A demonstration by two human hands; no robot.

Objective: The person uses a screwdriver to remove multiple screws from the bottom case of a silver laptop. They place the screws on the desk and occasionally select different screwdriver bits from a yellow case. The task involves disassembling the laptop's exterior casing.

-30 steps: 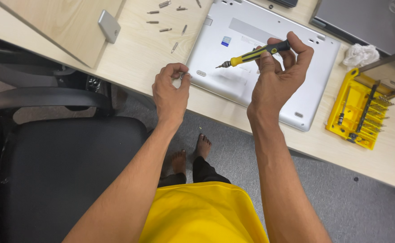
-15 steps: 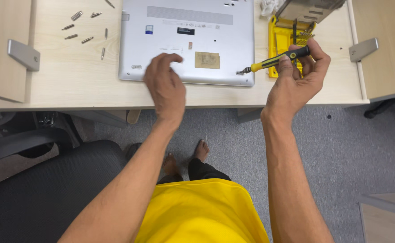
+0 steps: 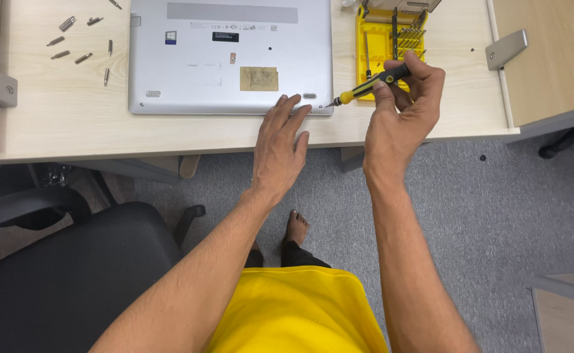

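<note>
A silver laptop [image 3: 228, 59] lies upside down on the light wooden desk [image 3: 65, 124]. My left hand [image 3: 281, 147] rests open, fingertips on the laptop's near edge close to its right corner. My right hand [image 3: 401, 111] grips a yellow-and-black screwdriver [image 3: 368, 85], held level, its tip pointing left at the laptop's near right corner. A yellow bit case [image 3: 391, 39] with several bits stands open just behind that hand.
Several loose screwdriver bits [image 3: 78, 46] lie at the desk's far left. Metal brackets [image 3: 506, 49] join side panels to the desk at both ends. A black office chair [image 3: 71, 274] is at lower left, grey carpet below.
The view has shifted so the laptop is centred. My left hand slid right along the laptop's near edge. My right hand brought the screwdriver tip down to the near right corner.
</note>
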